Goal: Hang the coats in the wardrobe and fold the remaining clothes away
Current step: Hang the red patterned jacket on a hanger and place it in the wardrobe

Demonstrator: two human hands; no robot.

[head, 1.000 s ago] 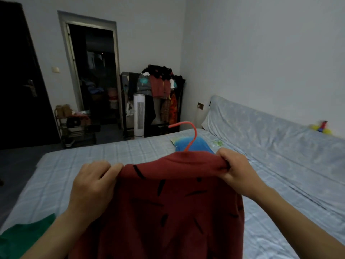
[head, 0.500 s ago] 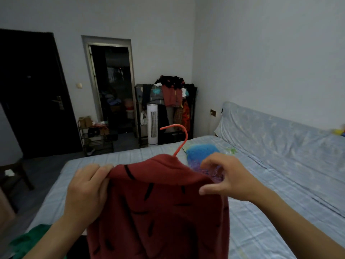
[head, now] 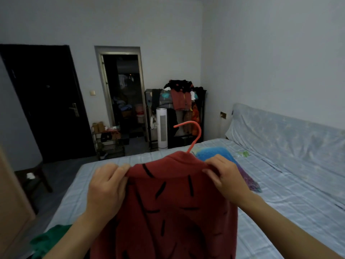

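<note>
- My right hand [head: 226,179] had let go; now it pinches the red coat [head: 168,212] again, as my left hand [head: 107,186] does.
- Coat sits on its hanger [head: 194,135], held above the bed [head: 280,212], ready for the wardrobe.

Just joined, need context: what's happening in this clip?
A person stands at the bed and holds up a red coat with black dashes. It is on an orange hanger, whose hook sticks up above the collar. The left hand and the right hand each grip a shoulder. The coat isn't hung yet. A green garment and a blue one lie on the bed.
</note>
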